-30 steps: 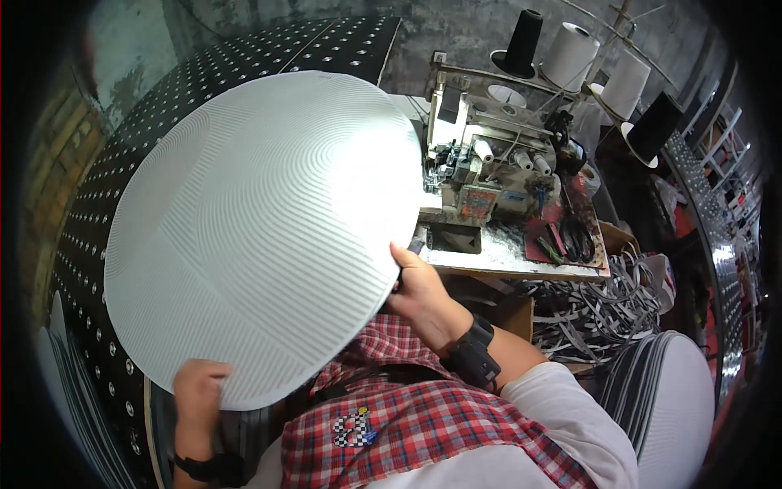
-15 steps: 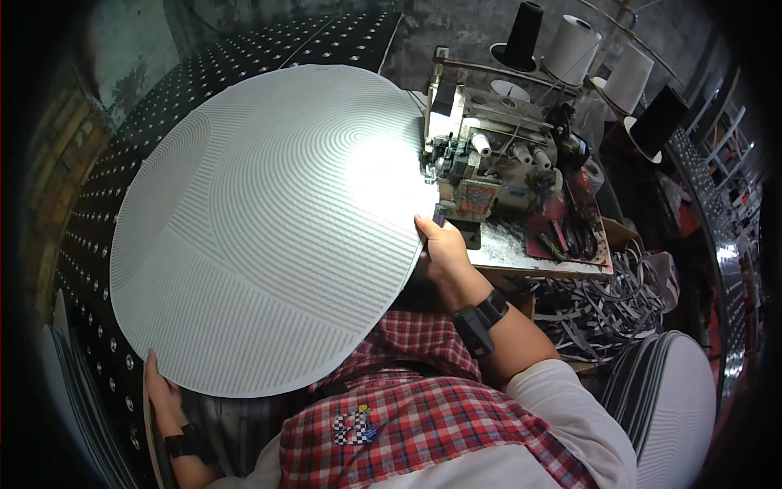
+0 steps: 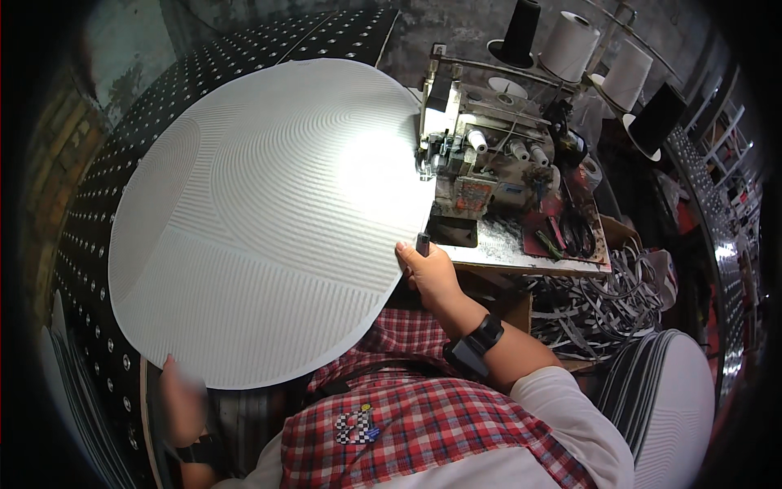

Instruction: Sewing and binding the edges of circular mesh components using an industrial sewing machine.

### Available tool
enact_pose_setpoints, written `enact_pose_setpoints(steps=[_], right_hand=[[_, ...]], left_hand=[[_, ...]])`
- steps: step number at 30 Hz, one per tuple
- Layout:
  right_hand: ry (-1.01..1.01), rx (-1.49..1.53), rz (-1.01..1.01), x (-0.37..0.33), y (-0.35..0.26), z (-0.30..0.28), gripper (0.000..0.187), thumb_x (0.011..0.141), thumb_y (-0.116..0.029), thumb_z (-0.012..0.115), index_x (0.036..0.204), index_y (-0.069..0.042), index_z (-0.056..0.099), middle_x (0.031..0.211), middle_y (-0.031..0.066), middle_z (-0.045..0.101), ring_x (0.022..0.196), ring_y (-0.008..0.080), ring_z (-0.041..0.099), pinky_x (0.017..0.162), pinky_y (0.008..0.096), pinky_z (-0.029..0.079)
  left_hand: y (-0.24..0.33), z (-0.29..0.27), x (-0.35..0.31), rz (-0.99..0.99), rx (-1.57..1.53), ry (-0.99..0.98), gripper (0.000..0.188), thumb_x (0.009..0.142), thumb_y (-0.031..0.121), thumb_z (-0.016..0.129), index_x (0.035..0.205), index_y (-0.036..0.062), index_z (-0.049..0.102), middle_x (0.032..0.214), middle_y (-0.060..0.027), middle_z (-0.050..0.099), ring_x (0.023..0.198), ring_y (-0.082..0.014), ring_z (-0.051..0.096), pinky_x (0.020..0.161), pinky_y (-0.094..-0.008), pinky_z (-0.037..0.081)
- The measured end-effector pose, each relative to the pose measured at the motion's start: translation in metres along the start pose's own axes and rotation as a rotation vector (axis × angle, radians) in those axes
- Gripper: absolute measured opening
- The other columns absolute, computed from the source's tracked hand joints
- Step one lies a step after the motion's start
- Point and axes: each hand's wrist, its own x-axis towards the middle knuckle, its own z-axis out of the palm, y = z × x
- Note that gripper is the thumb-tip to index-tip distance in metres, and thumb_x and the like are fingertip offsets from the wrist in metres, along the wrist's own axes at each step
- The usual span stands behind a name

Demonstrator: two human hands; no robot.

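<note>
A large oval grey-white mat (image 3: 269,236) with ribbed curved lines spreads across the middle, its right edge at the needle area of an overlock sewing machine (image 3: 489,183). My right hand (image 3: 434,277) is closed on the mat's lower right edge, thumb on top and fingers underneath. A small black stick-like thing (image 3: 423,243) pokes up from this hand; its kind is unclear. At the lower left rim, my left hand (image 3: 183,403) is smeared by motion, one fingertip near the edge. A bright lamp spot washes out the mat beside the machine.
Black and white thread cones (image 3: 570,47) stand behind the machine. Scissors (image 3: 580,236) lie on a red pad at right. Below are tangled trimmed strips (image 3: 582,314) and a stack of mats (image 3: 672,407). A black studded table (image 3: 98,253) extends left.
The mat has turned slightly along the machine. My right hand has come down and left with its edge, exposing the black thing. My left hand has shifted right and down, now blurred.
</note>
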Motion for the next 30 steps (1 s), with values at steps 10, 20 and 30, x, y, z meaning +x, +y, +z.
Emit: enact_pose_setpoints(steps=[10,20,30], right_hand=[[-0.048,-0.009,0.000,-0.012,0.005,0.003,0.022,0.079,-0.023,0.057,0.081,-0.002,0.054,0.063,0.0001,0.051,0.051,0.0061,0.043,0.045,0.0206,0.034],[-0.105,-0.003,0.084,-0.022,0.001,-0.001,0.022,0.080,-0.020,0.057,0.084,0.000,0.052,0.069,0.0034,0.054,0.057,0.0087,0.049,0.049,0.0205,0.040],[-0.102,-0.001,0.103,-0.025,-0.004,-0.003,0.022,0.080,-0.022,0.057,0.083,0.000,0.053,0.070,0.0038,0.055,0.056,0.0092,0.050,0.049,0.0211,0.041]], left_hand=[[-0.037,0.042,-0.042,-0.063,0.058,-0.185,0.033,0.082,0.023,0.046,0.105,-0.0004,0.044,0.094,-0.0082,0.055,0.073,-0.0144,0.055,0.054,-0.0244,0.043],[-0.057,0.044,-0.052,-0.175,0.249,-0.468,0.037,0.082,0.024,0.044,0.107,-0.0026,0.043,0.094,-0.0108,0.054,0.072,-0.0174,0.053,0.062,-0.0278,0.044],[-0.060,0.043,-0.045,-0.048,-0.063,-0.197,0.047,0.080,0.018,0.046,0.119,-0.0048,0.032,0.117,-0.0149,0.043,0.105,-0.0273,0.046,0.086,-0.0377,0.039]])
